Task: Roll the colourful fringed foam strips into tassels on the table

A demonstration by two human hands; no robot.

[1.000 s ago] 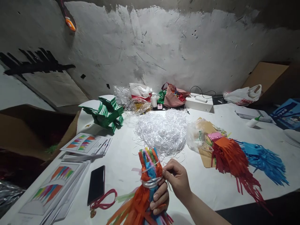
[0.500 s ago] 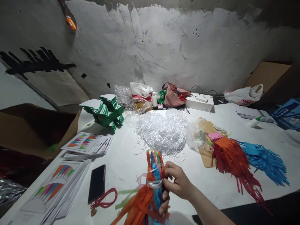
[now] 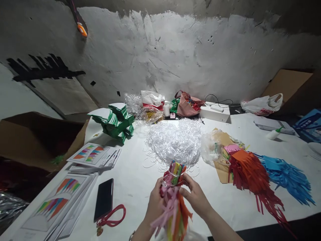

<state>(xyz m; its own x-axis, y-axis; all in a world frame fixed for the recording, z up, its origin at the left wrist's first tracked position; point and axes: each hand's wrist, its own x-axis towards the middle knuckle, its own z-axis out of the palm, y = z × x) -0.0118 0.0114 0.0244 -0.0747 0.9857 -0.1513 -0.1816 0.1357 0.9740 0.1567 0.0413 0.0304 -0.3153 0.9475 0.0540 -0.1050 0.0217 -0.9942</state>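
Note:
Both my hands hold a bundle of coloured paper strips upright over the near edge of the white table. My left hand wraps the bundle from the left. My right hand grips it from the right, fingers pinched near the white band around its neck. Pink, orange and green strips hang down below my hands. A heap of white plastic strings lies just beyond the bundle.
A black phone with a red lanyard lies to the left, beside printed colour cards. Green-edged card stacks sit at back left. Red and blue fringed paper lie to the right. Bags, a white box and a glue bottle stand behind.
The bundle has turned and shifted right, its top tilting towards the white strings. My left hand has come up from beneath to grip its left side, and pink strips now hang in front.

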